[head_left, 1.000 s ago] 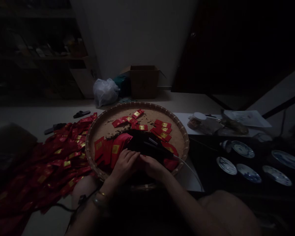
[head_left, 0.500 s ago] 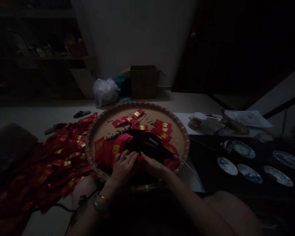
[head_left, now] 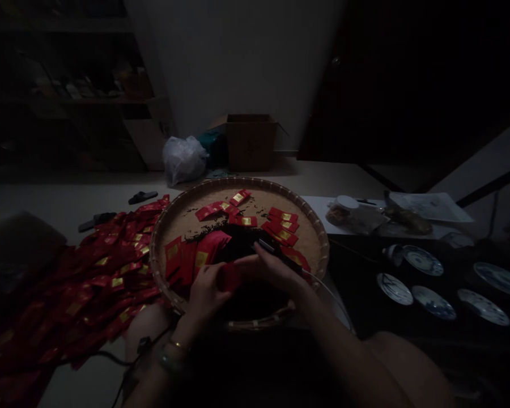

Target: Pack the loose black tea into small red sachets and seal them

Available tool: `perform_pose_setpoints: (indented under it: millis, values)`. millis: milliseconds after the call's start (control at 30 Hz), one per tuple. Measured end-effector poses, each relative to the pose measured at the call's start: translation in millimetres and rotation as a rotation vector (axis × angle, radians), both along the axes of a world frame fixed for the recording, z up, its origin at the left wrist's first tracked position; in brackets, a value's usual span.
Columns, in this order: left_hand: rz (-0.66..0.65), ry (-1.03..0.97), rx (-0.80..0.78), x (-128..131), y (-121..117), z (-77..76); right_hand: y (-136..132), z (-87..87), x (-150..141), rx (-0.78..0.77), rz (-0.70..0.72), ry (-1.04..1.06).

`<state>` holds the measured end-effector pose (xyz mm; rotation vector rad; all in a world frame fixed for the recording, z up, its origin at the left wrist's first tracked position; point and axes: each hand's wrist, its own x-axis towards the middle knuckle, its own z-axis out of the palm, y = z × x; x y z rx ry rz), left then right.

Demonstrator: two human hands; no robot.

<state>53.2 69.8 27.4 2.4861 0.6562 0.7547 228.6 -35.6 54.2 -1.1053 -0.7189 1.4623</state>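
Note:
My left hand (head_left: 206, 292) is closed on a small red packet (head_left: 229, 276), held upright near the front of a round woven bamboo tray (head_left: 239, 324). My right hand (head_left: 276, 275) reaches in from the right with its fingers stretched out. One of its fingertips lies at a black device (head_left: 273, 246) with a light strip on top, and the others come close to the packet; contact is unclear in the dark. Red packets with gold labels (head_left: 202, 258) stand in a row at the tray's left. Dark loose leaves (head_left: 208, 229) lie behind them.
More packets (head_left: 283, 224) lie at the tray's back and right. A white cable (head_left: 329, 289) runs off the device. Left, a large heap of red packets (head_left: 114, 272) covers the floor. Patterned plates (head_left: 433, 300) and a lidded jar (head_left: 345, 203) are at right; a cardboard box (head_left: 251, 144) stands behind.
My left hand has drawn back slightly, and the red packet now shows upright in it. My right hand has lifted and moved forward over the black device.

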Motion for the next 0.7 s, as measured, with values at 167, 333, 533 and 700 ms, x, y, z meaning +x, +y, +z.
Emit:
perform_pose_setpoints:
  millis: [167,333,533,700]
  values:
    - [0.089,-0.16,-0.105,-1,6,-3.3,7,-3.1,11,0.104,-0.184,-0.827]
    - [0.132,-0.219,-0.097,1,1,2.6,30,-8.6,-22,-0.056,0.231,-1.543]
    - [0.055,-0.147,0.127,1,-3,11.5,44,-5.0,-36,-0.126,0.235,-1.78]
    - [0.032,-0.059,0.213,-3,3,11.1,43,-9.3,-33,-0.137,0.298,-1.794]
